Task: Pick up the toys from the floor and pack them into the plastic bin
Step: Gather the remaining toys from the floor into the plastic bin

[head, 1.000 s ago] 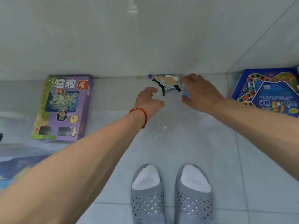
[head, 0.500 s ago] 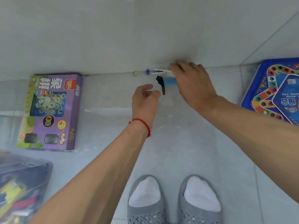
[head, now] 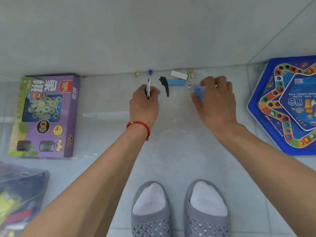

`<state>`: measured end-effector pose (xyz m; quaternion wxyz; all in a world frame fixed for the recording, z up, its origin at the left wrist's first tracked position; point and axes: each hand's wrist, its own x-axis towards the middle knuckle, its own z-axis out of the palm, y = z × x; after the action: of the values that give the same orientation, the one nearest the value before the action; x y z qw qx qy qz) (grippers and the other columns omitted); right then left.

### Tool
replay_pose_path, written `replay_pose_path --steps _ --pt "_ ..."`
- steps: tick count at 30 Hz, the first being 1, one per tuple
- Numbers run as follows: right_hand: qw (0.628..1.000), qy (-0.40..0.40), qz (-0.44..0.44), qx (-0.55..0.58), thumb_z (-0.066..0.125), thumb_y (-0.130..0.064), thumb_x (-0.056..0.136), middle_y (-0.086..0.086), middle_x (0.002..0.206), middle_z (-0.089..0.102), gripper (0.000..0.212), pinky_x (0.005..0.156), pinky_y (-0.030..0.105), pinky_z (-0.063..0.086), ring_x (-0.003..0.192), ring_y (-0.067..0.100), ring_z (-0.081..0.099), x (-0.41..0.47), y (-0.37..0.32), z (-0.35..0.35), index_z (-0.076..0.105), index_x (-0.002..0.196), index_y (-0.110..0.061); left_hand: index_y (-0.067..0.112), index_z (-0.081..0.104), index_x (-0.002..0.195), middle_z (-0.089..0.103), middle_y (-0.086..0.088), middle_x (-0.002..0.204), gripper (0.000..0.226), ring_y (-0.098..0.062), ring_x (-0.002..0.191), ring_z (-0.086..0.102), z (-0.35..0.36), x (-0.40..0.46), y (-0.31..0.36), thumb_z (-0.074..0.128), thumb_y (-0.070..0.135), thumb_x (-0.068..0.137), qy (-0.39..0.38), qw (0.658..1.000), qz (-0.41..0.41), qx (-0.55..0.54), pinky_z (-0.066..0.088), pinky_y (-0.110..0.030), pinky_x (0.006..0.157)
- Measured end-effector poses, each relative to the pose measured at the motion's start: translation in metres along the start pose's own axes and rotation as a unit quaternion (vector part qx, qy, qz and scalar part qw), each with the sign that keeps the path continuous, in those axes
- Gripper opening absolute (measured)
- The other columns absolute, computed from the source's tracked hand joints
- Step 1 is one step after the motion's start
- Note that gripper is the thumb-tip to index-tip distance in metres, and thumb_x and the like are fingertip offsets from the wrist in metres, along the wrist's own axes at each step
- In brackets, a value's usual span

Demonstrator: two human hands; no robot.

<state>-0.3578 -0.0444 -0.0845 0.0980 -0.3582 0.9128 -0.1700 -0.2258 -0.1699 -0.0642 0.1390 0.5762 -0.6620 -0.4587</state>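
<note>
Small toy pieces lie on the floor against the wall: a black curved piece [head: 164, 85], a blue block [head: 176, 82], a white block [head: 178, 74], a small picture piece [head: 191, 75], a yellow marble [head: 137, 73] and a blue marble [head: 150, 71]. My left hand [head: 145, 103] grips a thin flat piece [head: 148, 88] edge-on between thumb and fingers. My right hand [head: 216, 101] curls its fingers over a small blue piece [head: 198, 89] on the floor, with a tiny grey piece [head: 189, 86] just left of it. The plastic bin [head: 20, 194] with toys inside sits at bottom left.
A purple boxed chess set [head: 46, 115] lies on the floor at left. A blue star-shaped board game [head: 287, 106] lies at right. My feet in grey slippers [head: 179, 211] stand at the bottom middle. The wall runs along the top.
The flat picture piece left the pile and now stands edge-on in my left hand. My right hand moved rightward off the pile onto a small blue piece, uncovering the blocks.
</note>
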Motion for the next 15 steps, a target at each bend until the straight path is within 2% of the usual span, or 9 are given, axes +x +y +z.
replay_pose_path --steps 2,4,8,10,12,15 --pt "0.999 -0.032 0.023 0.006 0.067 -0.043 0.090 0.016 0.122 0.048 0.050 0.079 0.046 0.048 0.109 0.036 0.049 0.014 0.011 0.001 0.052 0.124 -0.009 0.013 0.059 0.094 0.059 -0.001 0.079 0.016 -0.027 0.076 0.059 0.008 0.010 0.002 0.050 0.027 0.095 0.002 0.993 0.050 0.106 0.040 -0.029 0.064" --pt "0.999 -0.043 0.007 0.002 0.071 -0.043 0.087 0.017 0.121 0.048 0.054 0.082 0.045 0.048 0.108 0.036 0.049 0.019 0.014 0.007 0.053 0.122 -0.006 0.016 0.055 0.101 0.063 -0.004 0.090 0.026 -0.031 0.087 0.061 0.019 0.017 0.002 0.058 0.040 0.091 0.009 0.980 0.077 0.181 0.041 -0.031 0.068" --pt "0.995 -0.013 0.057 0.083 0.073 -0.027 0.087 0.016 0.117 0.050 0.037 0.088 0.040 0.045 0.102 0.034 0.053 0.018 0.015 0.017 0.057 0.110 -0.004 0.014 0.052 0.112 0.063 -0.008 0.106 0.056 -0.033 0.096 0.062 0.033 0.019 0.003 0.063 0.060 0.083 0.022 0.944 0.067 0.323 0.038 -0.034 0.068" --pt "0.991 -0.029 0.079 0.103 0.069 -0.019 0.088 0.015 0.109 0.054 0.026 0.078 0.036 0.041 0.095 0.031 0.055 0.016 0.014 0.012 0.055 0.104 -0.005 0.014 0.054 0.112 0.062 -0.007 0.106 0.053 -0.033 0.096 0.062 0.032 0.019 0.003 0.060 0.060 0.085 0.019 0.930 0.063 0.360 0.037 -0.035 0.068" --pt "0.993 -0.067 0.070 0.069 0.063 -0.016 0.089 0.013 0.097 0.056 0.019 0.070 0.033 0.035 0.087 0.030 0.053 0.016 0.013 0.004 0.051 0.100 -0.006 0.013 0.058 0.111 0.061 -0.008 0.109 0.043 -0.034 0.099 0.061 0.028 0.019 0.001 0.056 0.052 0.091 0.018 0.933 0.055 0.355 0.038 -0.034 0.070" --pt "0.996 -0.075 0.036 0.026 0.053 -0.017 0.092 0.016 0.090 0.059 0.030 0.070 0.038 0.041 0.082 0.036 0.056 0.019 0.007 -0.010 0.044 0.115 0.000 0.010 0.059 0.112 0.057 -0.011 0.114 0.034 -0.037 0.103 0.060 0.020 0.014 -0.005 0.051 0.039 0.096 0.000 0.930 0.047 0.365 0.035 -0.034 0.073"
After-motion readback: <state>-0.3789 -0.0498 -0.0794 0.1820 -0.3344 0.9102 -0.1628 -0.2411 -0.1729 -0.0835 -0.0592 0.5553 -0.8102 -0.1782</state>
